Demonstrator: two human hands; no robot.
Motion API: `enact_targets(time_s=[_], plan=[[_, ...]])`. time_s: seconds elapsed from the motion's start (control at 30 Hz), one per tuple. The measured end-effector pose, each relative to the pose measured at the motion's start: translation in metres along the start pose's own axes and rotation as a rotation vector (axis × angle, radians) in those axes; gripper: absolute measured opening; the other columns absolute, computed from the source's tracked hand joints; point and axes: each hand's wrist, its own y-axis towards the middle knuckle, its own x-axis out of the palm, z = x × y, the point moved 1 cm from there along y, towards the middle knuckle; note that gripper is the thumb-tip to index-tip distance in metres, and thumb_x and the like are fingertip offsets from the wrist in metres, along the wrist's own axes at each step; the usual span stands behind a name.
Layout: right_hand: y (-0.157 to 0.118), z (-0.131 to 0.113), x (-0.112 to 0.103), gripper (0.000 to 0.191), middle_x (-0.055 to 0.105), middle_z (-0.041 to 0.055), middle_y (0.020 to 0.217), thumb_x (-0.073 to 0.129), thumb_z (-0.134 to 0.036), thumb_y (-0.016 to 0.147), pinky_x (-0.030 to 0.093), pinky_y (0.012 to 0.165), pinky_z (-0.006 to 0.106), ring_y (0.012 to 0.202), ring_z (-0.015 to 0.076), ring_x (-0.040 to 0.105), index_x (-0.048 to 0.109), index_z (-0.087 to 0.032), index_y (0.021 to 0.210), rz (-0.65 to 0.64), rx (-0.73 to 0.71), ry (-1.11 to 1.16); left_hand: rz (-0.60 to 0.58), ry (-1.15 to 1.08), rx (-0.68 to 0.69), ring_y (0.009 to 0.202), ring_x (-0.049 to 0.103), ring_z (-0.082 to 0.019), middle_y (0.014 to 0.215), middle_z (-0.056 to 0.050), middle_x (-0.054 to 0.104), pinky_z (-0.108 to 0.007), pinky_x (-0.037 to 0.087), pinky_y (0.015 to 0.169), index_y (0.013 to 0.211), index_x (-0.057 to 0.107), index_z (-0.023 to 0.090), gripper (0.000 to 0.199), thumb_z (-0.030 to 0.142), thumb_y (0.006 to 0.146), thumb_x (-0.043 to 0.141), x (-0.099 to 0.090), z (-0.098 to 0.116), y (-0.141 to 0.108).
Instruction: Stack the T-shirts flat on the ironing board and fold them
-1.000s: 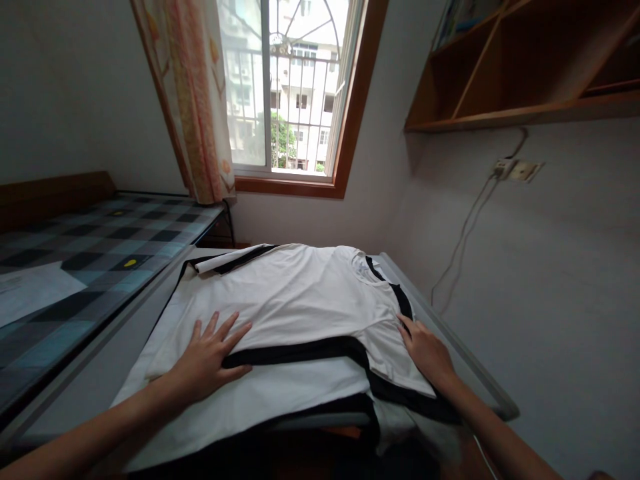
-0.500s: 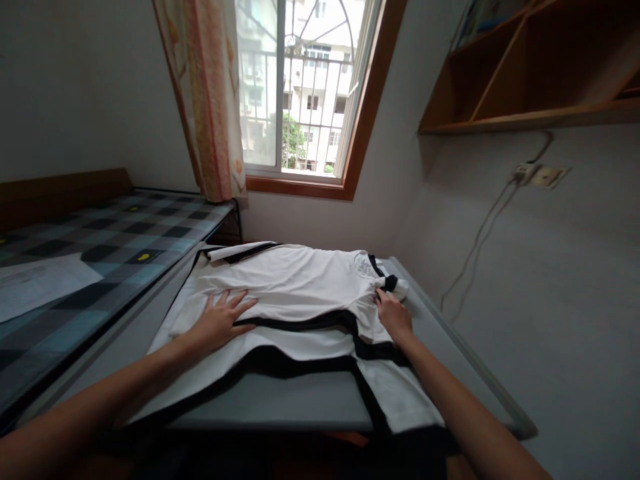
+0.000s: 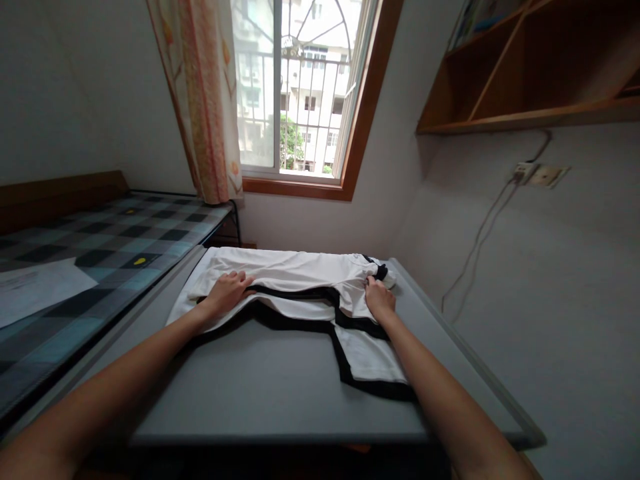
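A white T-shirt (image 3: 295, 267) with black trim lies partly folded on the grey table (image 3: 270, 393), its far side near the table's back edge. My left hand (image 3: 230, 292) is closed on the shirt's body at the left, fingers curled over the cloth beside a black stripe. At the collar and shoulder end, my right hand (image 3: 379, 300) grips the bunched fabric; its fingertips are partly hidden in the folds. One white sleeve with a black edge spreads toward me below my right wrist.
To the left stands a bed with a checked mattress (image 3: 170, 235), with a sheet of paper (image 3: 45, 287) on it. Behind the table are a curtain (image 3: 213, 133) and a barred window. A wooden shelf (image 3: 500, 120) and a socket with cables (image 3: 524, 173) are on the right wall.
The shirt has slid away from me toward the back of the table, baring its near part. My left hand went from spread flat to closed on the cloth; both hands moved farther forward.
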Motion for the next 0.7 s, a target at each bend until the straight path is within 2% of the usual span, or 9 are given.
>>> enact_targets(time_s=[0.1, 0.23, 0.37, 0.47, 0.6, 0.7], plan=[[-0.003, 0.007, 0.0, 0.035, 0.062, 0.0132, 0.119, 0.055, -0.033, 0.096, 0.054, 0.085, 0.041, 0.102, 0.0241, 0.064, 0.058, -0.016, 0.126, -0.036, 0.049, -0.003, -0.012, 0.096, 0.122, 0.089, 0.063, -0.024, 0.1, -0.014, 0.065, -0.037, 0.047, 0.085, 0.106, 0.065, 0.014, 0.028, 0.035, 0.097, 0.049, 0.002, -0.001, 0.001], [-0.022, 0.03, 0.001, 0.041, 0.069, 0.0188, 0.104, 0.035, -0.028, 0.1, 0.052, 0.079, 0.041, 0.096, 0.0308, 0.069, 0.052, -0.019, 0.137, -0.104, 0.157, -0.039, -0.034, 0.162, 0.233, 0.086, 0.064, -0.022, 0.094, -0.012, 0.065, -0.034, 0.048, 0.08, 0.098, 0.063, 0.014, 0.019, 0.017, 0.096, 0.045, 0.003, -0.004, -0.001], [-0.05, 0.047, 0.0, 0.049, 0.071, 0.018, 0.103, 0.033, -0.036, 0.1, 0.051, 0.081, 0.043, 0.096, 0.0315, 0.07, 0.039, -0.024, 0.147, -0.162, 0.142, -0.066, -0.031, 0.15, 0.292, 0.085, 0.064, -0.023, 0.095, -0.013, 0.065, -0.034, 0.049, 0.077, 0.098, 0.061, 0.014, 0.02, 0.015, 0.097, 0.041, 0.001, -0.006, -0.013], [-0.065, 0.045, -0.002, 0.05, 0.071, 0.0187, 0.105, 0.031, -0.034, 0.101, 0.051, 0.082, 0.044, 0.096, 0.0315, 0.071, 0.037, -0.023, 0.149, -0.161, 0.114, -0.107, -0.036, 0.138, 0.306, 0.084, 0.064, -0.024, 0.094, -0.013, 0.064, -0.034, 0.049, 0.075, 0.099, 0.06, 0.013, 0.021, 0.013, 0.096, 0.039, -0.002, -0.008, -0.025], [-0.078, 0.03, -0.004, 0.049, 0.071, 0.0181, 0.107, 0.029, -0.026, 0.1, 0.052, 0.08, 0.044, 0.095, 0.032, 0.071, 0.038, -0.021, 0.149, -0.142, 0.037, -0.142, -0.055, 0.155, 0.296, 0.082, 0.064, -0.023, 0.093, -0.013, 0.065, -0.034, 0.05, 0.074, 0.098, 0.06, 0.013, 0.024, 0.011, 0.096, 0.036, -0.008, -0.013, -0.041], [-0.09, 0.022, -0.003, 0.048, 0.071, 0.0168, 0.109, 0.031, -0.027, 0.1, 0.053, 0.079, 0.042, 0.093, 0.0305, 0.071, 0.041, -0.022, 0.147, -0.135, -0.019, -0.147, -0.075, 0.164, 0.29, 0.082, 0.065, -0.023, 0.093, -0.013, 0.066, -0.034, 0.05, 0.074, 0.099, 0.061, 0.012, 0.026, 0.011, 0.097, 0.035, -0.01, -0.02, -0.055]])
